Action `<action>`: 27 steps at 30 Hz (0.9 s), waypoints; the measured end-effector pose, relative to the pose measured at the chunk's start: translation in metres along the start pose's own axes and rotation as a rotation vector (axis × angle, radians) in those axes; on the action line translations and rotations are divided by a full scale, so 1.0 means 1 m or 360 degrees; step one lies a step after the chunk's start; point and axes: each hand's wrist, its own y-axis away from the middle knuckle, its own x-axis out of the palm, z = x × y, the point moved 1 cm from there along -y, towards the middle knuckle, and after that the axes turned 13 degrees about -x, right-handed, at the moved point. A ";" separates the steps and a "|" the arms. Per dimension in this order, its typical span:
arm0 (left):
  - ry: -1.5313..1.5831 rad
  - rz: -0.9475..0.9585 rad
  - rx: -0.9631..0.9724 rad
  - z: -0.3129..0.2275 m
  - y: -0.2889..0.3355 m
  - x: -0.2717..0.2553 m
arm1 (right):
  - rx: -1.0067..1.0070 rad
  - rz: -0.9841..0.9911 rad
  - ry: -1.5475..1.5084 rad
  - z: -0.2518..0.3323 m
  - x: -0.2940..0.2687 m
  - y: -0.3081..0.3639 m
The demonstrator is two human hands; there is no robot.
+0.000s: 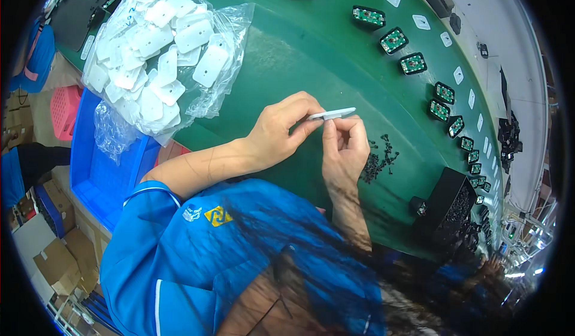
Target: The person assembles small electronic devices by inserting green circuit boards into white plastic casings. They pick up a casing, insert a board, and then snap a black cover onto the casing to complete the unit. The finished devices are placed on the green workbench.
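Both hands meet above the green counter [287, 60], near its middle. White plate [333, 113] is held between them, clear of the surface, nearly edge-on to the camera and slightly tilted. Left hand [283, 123]: fingers pinching the plate's left end. Right hand [347, 156]: thumb and bent fingers gripping it from below, toward the right end; whether anything else sits inside the curled fingers, cannot tell. Risks, as judged: the grip is at the rim on a thin part, so a slip of either pinch could tip or drop it. Small black pieces [376, 162] lie loose just beside the right hand; a sweep of that wrist could scatter them, and a plate falling there would land among them. Clear plastic bag [238, 21], wide open and heaped with white plates [159, 45], stands left of the left hand, partly over the blue bin [102, 174]; a knock from the left forearm could make the heap slide. Black cases with green boards [413, 64] sit open-faced along the right side, exposed to stray bits. Dark hair [389, 216] crosses the right forearm and could snag or hide the work.
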 end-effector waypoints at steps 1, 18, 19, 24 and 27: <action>-0.0021 0.0033 -0.0071 0.000 0.000 -0.001 | -0.0077 0.0044 0.0107 -0.001 0.000 0.001; 0.0134 0.0398 -0.0535 -0.001 0.003 -0.005 | 0.0511 0.0579 -0.0287 -0.012 -0.034 -0.021; 0.0146 0.0433 -0.0598 -0.001 0.003 -0.006 | 0.0508 0.0625 -0.0304 -0.012 -0.035 -0.024; 0.0425 0.0481 -0.0745 0.002 0.000 -0.009 | 0.0455 0.0668 -0.0300 -0.009 -0.034 -0.028; 0.0765 0.0472 -0.0768 -0.005 -0.008 -0.019 | 0.0729 0.0618 -0.0458 -0.013 -0.032 -0.033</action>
